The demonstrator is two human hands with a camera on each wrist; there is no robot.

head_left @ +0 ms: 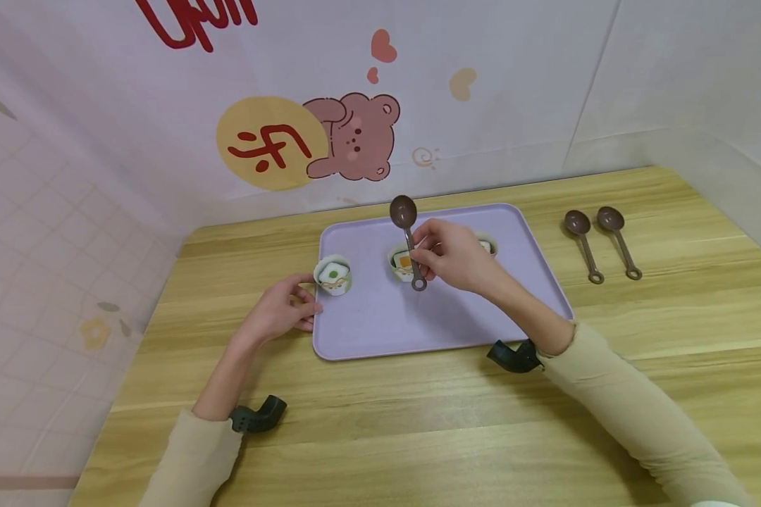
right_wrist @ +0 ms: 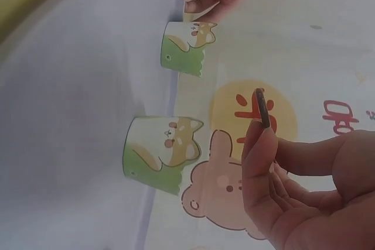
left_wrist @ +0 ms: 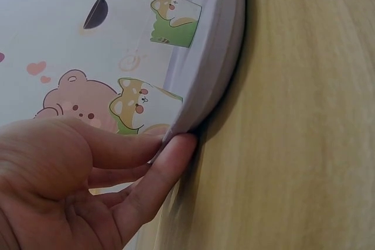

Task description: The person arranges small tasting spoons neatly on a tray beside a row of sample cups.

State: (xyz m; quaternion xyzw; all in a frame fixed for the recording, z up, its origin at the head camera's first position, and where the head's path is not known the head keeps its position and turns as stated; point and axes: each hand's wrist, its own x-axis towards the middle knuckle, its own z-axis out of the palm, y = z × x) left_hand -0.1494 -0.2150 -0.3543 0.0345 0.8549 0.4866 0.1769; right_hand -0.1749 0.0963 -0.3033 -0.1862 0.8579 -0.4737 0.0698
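My right hand (head_left: 459, 257) pinches the handle of a brown measuring spoon (head_left: 403, 211), bowl end up, above the lilac tray (head_left: 368, 320). At the tray's left edge, my left hand (head_left: 283, 308) pinches the rim between thumb and fingers, as the left wrist view shows. Three small paper cups stand in a row on the tray. The left cup (head_left: 334, 282) shows a white top with a green dot. An orange square marks the contents of the middle cup (head_left: 398, 262), partly behind the spoon. The right cup (head_left: 491, 245) is mostly hidden by my right hand.
Two more brown measuring spoons (head_left: 581, 239) (head_left: 619, 236) lie on the wooden table (head_left: 418, 422) right of the tray. A wall (head_left: 514, 127) with a bear print stands behind. Black wrist mounts (head_left: 260, 415) stick out from both sleeves.
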